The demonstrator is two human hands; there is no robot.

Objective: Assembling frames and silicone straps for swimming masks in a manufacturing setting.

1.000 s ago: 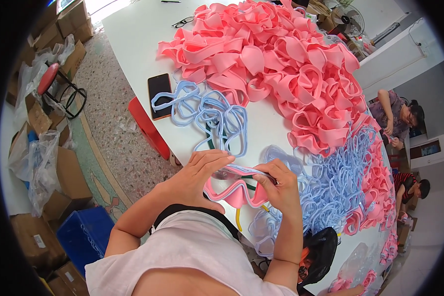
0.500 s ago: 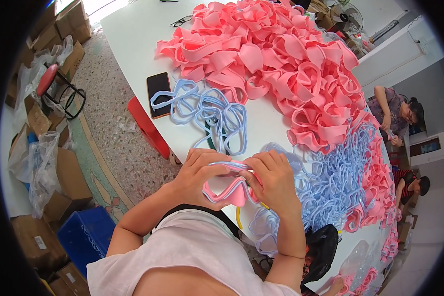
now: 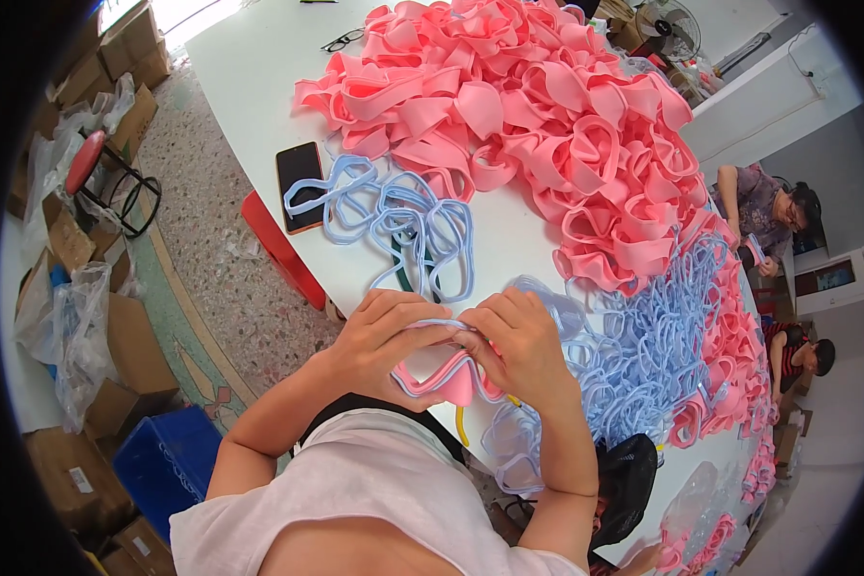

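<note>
Between my two hands is a goggle-shaped piece [image 3: 458,384], a soft pink band with a light blue frame along its rim. My left hand [image 3: 382,344] grips its left side. My right hand [image 3: 518,336] pinches the upper edge, thumb inside the loop. Both hands nearly meet at the top rim, and their fingers hide part of it. Just beyond them lie several loose light blue frames [image 3: 420,216] on the white table [image 3: 250,106]. A large heap of pink bands [image 3: 547,115] covers the far side, and a pile of light blue frames [image 3: 634,346] is to my right.
A phone [image 3: 300,182] lies by the table's left edge, with glasses [image 3: 343,40] farther back. A red stool [image 3: 276,252] stands against that edge. Cardboard boxes [image 3: 130,355], plastic wrap and a blue crate [image 3: 168,456] occupy the left floor. Two people [image 3: 763,211] work at right.
My right hand has shifted left along the top rim, closing the gap to my left hand. The piece stays in both hands. The view has shifted slightly.
</note>
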